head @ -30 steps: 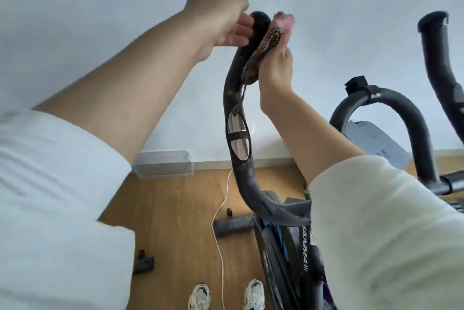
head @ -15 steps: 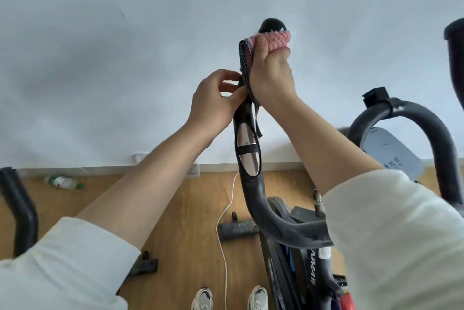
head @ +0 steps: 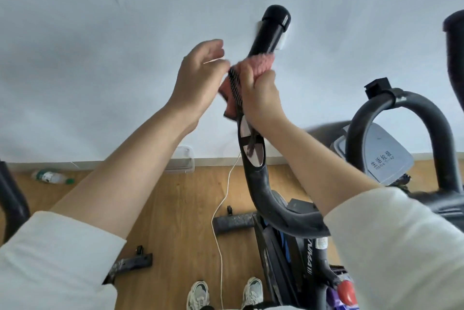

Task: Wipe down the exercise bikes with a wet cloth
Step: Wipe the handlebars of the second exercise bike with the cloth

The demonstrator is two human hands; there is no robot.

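A black exercise bike handlebar point(head: 272, 31) rises up the middle of the view, with a silver pulse sensor point(head: 252, 151) lower on it. A pink cloth point(head: 261, 65) with a dark mesh edge is wrapped around the bar below its capped tip. My right hand point(head: 261, 96) is closed around the cloth and the bar. My left hand point(head: 198, 81) is at the cloth's left edge, fingers curled and pinching it. The bike's frame point(head: 308, 267) runs down at the lower right.
A second curved handlebar point(head: 426, 129) and a grey lidded bin point(head: 386, 159) stand to the right. On the wooden floor lie a white cable point(head: 221, 209), a plastic bottle point(head: 51, 176), a clear box point(head: 182, 164) and black bike feet point(head: 233, 222). Another bike part point(head: 10, 196) is at far left.
Both hands and the cloth have slid down the handlebar, uncovering its black upper end. My left hand moved from the bar onto the cloth's edge.
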